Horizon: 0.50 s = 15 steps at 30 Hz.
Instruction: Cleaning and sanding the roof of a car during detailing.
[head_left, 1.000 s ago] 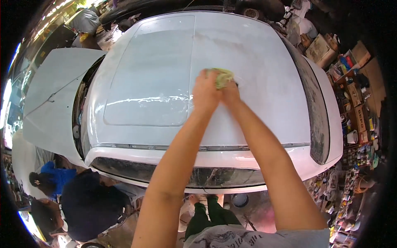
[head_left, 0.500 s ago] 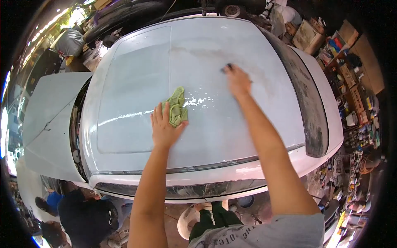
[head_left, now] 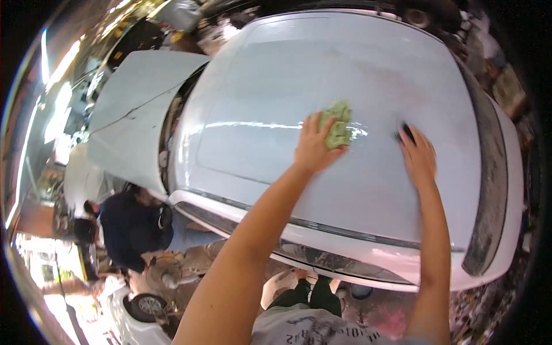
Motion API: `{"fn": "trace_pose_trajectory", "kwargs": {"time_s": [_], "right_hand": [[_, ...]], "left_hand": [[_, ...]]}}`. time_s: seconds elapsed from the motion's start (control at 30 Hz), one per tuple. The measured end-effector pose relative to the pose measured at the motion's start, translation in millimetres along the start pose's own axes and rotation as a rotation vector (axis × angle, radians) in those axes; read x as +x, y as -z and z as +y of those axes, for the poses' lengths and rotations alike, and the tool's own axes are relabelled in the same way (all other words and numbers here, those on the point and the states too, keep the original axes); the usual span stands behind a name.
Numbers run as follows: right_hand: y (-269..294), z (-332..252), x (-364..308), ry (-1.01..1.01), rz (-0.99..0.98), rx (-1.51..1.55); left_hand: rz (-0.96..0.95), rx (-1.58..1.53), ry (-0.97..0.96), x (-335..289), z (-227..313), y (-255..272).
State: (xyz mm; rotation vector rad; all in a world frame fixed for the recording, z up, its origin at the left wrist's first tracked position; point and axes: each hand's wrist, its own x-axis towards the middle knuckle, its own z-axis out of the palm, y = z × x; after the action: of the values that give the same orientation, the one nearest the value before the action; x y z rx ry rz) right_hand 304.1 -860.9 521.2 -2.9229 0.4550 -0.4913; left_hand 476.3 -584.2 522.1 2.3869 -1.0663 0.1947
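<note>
The pale grey-white car roof (head_left: 276, 167) stretches out in front of me. My left hand (head_left: 313, 146) lies flat on it with fingers stretched out, its thumb side touching a crumpled green cloth (head_left: 339, 129). Farther right, my right hand (head_left: 421, 152) is closed on a small black pad (head_left: 407, 132) pressed to the roof. Motion blurs the pad, and the fingers cover part of it, so its exact kind cannot be made out. Wet-looking glints show between the cloth and the pad.
A person in dark clothing (head_left: 129, 227) bends beside the car at lower left. The hood (head_left: 135, 109) has a thin cord across it. Dusty rear glass (head_left: 489, 190) borders the roof at right. A fan (head_left: 169, 276) and a white car (head_left: 135, 310) are lower left.
The view has swung left, so the car sits farther right in it. My right hand has drawn the black pad nearer to me across the roof. My left hand stays beside the cloth.
</note>
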Motion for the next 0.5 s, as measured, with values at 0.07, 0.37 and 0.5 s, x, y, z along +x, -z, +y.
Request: {"fn": "trace_pose_trajectory", "kwargs": {"time_s": [0.07, 0.37, 0.5], "right_hand": [[49.9, -11.5, -27.0, -0.464, -0.176, 0.656], [-7.5, 73.6, 19.2, -0.268, 0.064, 0.052], [-0.8, 106.9, -54.8, -0.037, -0.107, 0.178]], "left_hand": [[0.035, 0.062, 0.038, 0.2, -10.2, 22.1], [-0.045, 0.048, 0.06, -0.8, 10.1, -2.4], [-0.024, 0.099, 0.043, 0.5, -5.7, 22.7]]}}
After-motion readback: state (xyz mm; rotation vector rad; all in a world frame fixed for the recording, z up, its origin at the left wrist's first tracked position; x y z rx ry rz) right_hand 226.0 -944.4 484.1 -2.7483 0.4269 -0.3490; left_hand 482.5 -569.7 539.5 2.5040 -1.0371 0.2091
